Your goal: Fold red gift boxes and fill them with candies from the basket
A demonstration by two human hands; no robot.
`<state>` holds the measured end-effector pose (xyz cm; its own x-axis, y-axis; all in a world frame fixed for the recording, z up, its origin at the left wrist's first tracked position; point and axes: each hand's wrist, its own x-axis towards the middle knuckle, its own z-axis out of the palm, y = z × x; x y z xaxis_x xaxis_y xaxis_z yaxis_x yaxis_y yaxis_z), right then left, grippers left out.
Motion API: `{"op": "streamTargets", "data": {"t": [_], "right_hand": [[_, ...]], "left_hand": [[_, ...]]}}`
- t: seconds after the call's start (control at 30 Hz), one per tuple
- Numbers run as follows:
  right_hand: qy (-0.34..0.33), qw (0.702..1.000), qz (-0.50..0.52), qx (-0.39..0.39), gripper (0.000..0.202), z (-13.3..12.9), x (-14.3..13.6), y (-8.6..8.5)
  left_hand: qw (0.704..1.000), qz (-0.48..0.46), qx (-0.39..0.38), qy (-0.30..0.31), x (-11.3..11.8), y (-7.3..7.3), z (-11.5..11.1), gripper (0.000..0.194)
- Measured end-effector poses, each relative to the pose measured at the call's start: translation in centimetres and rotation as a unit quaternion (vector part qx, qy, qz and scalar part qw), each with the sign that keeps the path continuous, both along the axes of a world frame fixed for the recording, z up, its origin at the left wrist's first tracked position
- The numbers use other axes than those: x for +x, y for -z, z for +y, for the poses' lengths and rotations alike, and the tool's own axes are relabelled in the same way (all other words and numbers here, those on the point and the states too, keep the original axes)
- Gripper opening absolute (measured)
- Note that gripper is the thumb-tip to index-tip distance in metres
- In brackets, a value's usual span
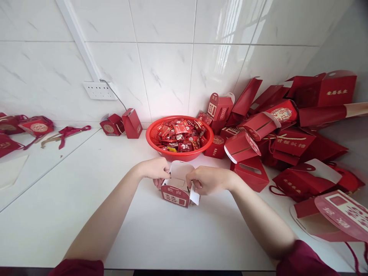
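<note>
A small red cardboard gift box (174, 196) with white lettering stands on the white table, its top open and its pale inside showing. My left hand (155, 171) has its fingers curled over the box's left side. At the right side, my right hand (209, 179) pinches the box by its edge, beside a white flap (194, 196) that sticks outward. The fingertips of both hands are partly hidden at the box walls. Just behind the box is a red plastic basket (150, 142) filled with red-wrapped sweets (181, 134).
Many red gift boxes (293, 142) are heaped at the right, some tipped over. Two red boxes (132, 123) stand near the tiled wall (163, 76), below a power socket (99, 91). Further left lie more boxes (37, 126) and a dark red ribbon (69, 134).
</note>
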<state>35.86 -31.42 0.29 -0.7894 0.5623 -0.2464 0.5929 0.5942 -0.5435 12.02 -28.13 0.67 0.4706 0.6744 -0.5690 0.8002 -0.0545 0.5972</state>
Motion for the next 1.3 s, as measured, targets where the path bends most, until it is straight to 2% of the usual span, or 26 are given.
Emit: {"op": "streamTargets", "data": {"t": [0.07,0.13,0.2,0.27,0.33,0.4,0.5,0.6,0.67,0.73,0.83,0.93,0.97,1.0,1.1,1.17,1.3], "right_hand": [[-0.019,0.999,0.023,-0.042,0.016,0.3,0.3,-0.1],[-0.006,0.997,0.04,-0.062,0.026,0.2,0.4,-0.2],[0.036,0.998,0.035,-0.025,0.046,-0.3,0.1,-0.2],[0.061,0.997,0.019,0.048,0.056,-1.1,-0.5,-0.2],[0.049,0.995,0.008,0.088,0.06,-2.0,-1.1,-0.3],[0.021,0.995,0.009,0.096,0.063,-2.7,-1.6,-0.4],[-0.02,0.995,0.028,0.096,0.058,-3.0,-2.2,-0.2],[-0.067,0.994,0.047,0.077,0.045,-2.8,-2.7,0.4],[-0.092,0.992,0.052,0.069,0.035,-2.8,-3.0,0.8],[-0.108,0.989,0.046,0.085,0.027,-2.8,-3.1,1.1],[-0.118,0.982,0.029,0.144,0.023,-2.9,-2.8,1.3],[-0.127,0.979,0.029,0.156,0.02,-2.7,-2.1,1.1],[-0.126,0.98,0.026,0.149,0.02,-2.6,-1.9,1.0],[-0.121,0.982,0.021,0.141,0.02,-2.4,-1.7,0.9],[-0.096,0.989,0.004,0.114,0.026,-2.2,-1.3,0.5],[-0.076,0.992,-0.003,0.099,0.025,-2.3,-1.2,0.2],[-0.037,0.994,-0.038,0.095,0.023,-2.5,-1.2,0.2]], "left_hand": [[1.0,-0.016,-0.019,-0.019,-0.1,0.4,0.3,0.015],[0.999,-0.021,-0.038,-0.024,-0.1,0.7,0.3,0.015],[0.998,-0.018,-0.058,-0.025,0.0,0.6,0.1,0.019],[0.996,-0.013,-0.085,-0.031,0.1,0.3,-0.5,0.023],[0.994,-0.009,-0.103,-0.041,0.2,0.0,-1.1,0.024],[0.993,-0.009,-0.107,-0.05,0.1,-0.2,-1.4,0.025],[0.992,-0.016,-0.12,-0.045,-0.2,0.3,-1.1,0.026],[0.989,-0.013,-0.15,-0.009,-0.4,1.0,-0.1,0.03],[0.988,-0.003,-0.152,0.02,-0.4,1.0,0.4,0.035],[0.992,0.019,-0.116,0.047,-0.2,0.3,0.2,0.04],[0.995,0.043,0.025,0.085,0.3,-1.6,-1.6,0.042],[0.972,-0.019,0.188,0.141,1.2,-3.2,-4.4,0.027],[0.961,-0.04,0.222,0.157,1.4,-3.5,-5.2,0.027],[0.952,-0.056,0.252,0.165,1.7,-3.5,-5.9,0.036],[0.938,-0.054,0.316,0.134,2.2,-2.2,-6.5,0.076],[0.94,-0.036,0.315,0.123,2.4,-0.8,-5.9,0.097],[0.948,-0.044,0.284,0.137,2.3,1.3,-4.3,0.117]]}}
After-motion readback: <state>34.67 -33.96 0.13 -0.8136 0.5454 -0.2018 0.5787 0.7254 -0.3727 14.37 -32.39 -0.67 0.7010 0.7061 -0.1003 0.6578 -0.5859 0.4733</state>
